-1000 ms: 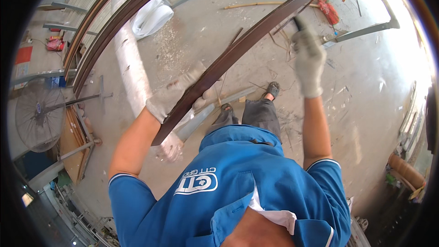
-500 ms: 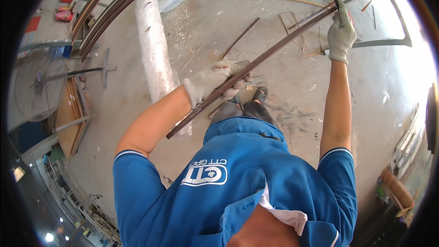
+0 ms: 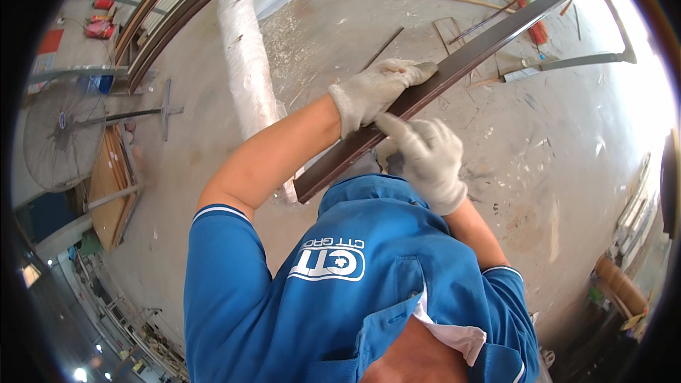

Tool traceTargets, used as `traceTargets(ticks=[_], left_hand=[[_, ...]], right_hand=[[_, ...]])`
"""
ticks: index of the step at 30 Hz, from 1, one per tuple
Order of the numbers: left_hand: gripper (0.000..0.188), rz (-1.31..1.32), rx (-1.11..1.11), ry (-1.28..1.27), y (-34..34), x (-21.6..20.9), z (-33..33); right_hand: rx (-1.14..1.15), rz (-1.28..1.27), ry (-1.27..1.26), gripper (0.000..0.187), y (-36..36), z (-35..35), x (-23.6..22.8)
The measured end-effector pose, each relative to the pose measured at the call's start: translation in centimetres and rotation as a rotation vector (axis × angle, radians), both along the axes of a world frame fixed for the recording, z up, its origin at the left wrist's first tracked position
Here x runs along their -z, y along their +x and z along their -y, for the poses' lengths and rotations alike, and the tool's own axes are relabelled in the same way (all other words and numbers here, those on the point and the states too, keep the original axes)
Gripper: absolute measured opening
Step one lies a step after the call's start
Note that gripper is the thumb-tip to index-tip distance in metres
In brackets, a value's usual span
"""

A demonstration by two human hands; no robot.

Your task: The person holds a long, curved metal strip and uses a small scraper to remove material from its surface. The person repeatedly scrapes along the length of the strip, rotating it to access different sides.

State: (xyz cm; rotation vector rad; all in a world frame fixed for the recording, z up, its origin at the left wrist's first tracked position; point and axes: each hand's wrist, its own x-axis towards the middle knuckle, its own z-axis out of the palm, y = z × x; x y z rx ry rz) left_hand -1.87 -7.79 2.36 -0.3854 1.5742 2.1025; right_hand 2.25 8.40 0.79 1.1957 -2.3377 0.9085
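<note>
A long dark brown profile bar [image 3: 489, 46] slants from in front of my chest up to the far right, its wide face now showing. My left hand [image 3: 379, 92], in a pale work glove, is closed round the bar's nearer part, thumb lying along the top face. Just below it, my gloved right hand [image 3: 429, 159] is at the bar's lower edge, index finger stretched toward it. Its other fingers are loosely bent and apart, a little blurred. Whether its fingertips touch the bar I cannot tell. The bar's far end overlaps a grey metal frame.
A plastic-wrapped roll [image 3: 248, 64] lies on the floor left of the bar. More brown profiles [image 3: 177, 21] rest on a rack at the upper left, near a standing fan [image 3: 64, 120]. A grey metal frame [image 3: 589, 59] and a thin stick [image 3: 443, 0] lie at the upper right.
My right hand has left the bar's far part and come back close to my left hand. The bar has turned to show its wide face, and my left hand has shifted up and right.
</note>
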Motion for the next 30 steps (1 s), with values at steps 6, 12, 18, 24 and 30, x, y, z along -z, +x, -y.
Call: traceTargets(ticks=[6,12,18,24,30], left_hand=[[0.043,0.008,0.107,0.014,-3.7,-1.7,-3.9],[0.043,0.049,0.071,0.132,-4.3,-1.8,-6.6],[0.049,0.068,0.193,0.209,-4.1,-1.1,-6.0],[0.049,0.028,0.193,0.198,-3.3,-0.5,-7.9],[0.045,0.059,0.225,0.256,-3.6,0.4,-7.2]], right_hand=[[0.521,0.004,-0.489,0.042,-8.7,-5.4,-0.1],[0.538,-0.096,-0.316,0.051,-4.9,-4.3,0.3],[0.26,-0.125,-0.148,0.048,2.5,-3.3,1.3],[0.565,-0.046,-0.378,0.046,-3.9,-5.8,0.1],[0.196,-0.066,-0.046,0.051,5.2,-2.3,-2.0]])
